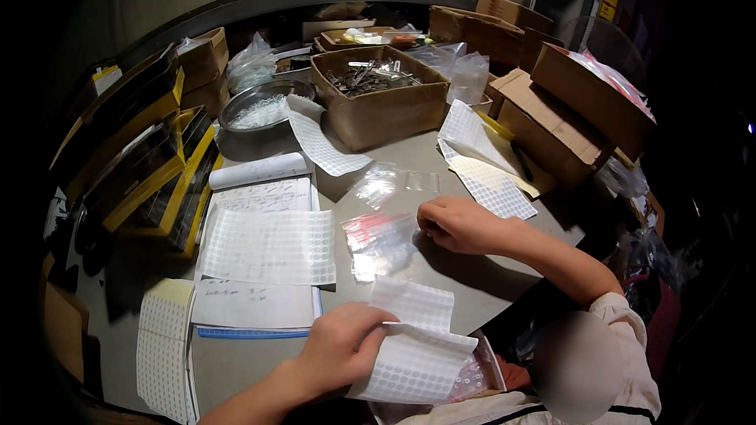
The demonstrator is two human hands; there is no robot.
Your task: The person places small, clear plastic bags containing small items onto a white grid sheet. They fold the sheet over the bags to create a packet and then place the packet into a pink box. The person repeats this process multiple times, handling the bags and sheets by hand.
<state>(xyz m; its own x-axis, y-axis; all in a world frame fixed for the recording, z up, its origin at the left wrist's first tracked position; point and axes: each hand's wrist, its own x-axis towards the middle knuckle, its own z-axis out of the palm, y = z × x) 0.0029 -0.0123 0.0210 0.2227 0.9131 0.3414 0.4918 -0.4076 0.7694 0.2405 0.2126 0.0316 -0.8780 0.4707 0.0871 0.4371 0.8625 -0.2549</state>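
Note:
Near the table's front edge my left hand (340, 350) pinches a white sheet of round stickers (413, 362) between thumb and fingers; the sheet is folded or doubled, with an upper flap standing behind. My right hand (459, 225) is closed with the fingers curled down, just right of a stack of small clear zip bags with red strips (376, 240). What its fingertips hold, if anything, is hidden. More clear bags (386, 185) lie behind the stack. To the left, another sticker sheet (268, 245) lies across a notepad of handwritten pages (264, 197).
A cardboard box of metal pieces (386, 118) stands at the back beside a metal bowl of clear small parts (248, 98). Sticker sheets (492, 185) lie at right by cardboard boxes (551, 126). Black-and-yellow boxes (169, 189) are stacked at left. An open box (488, 358) shows below the held sheet.

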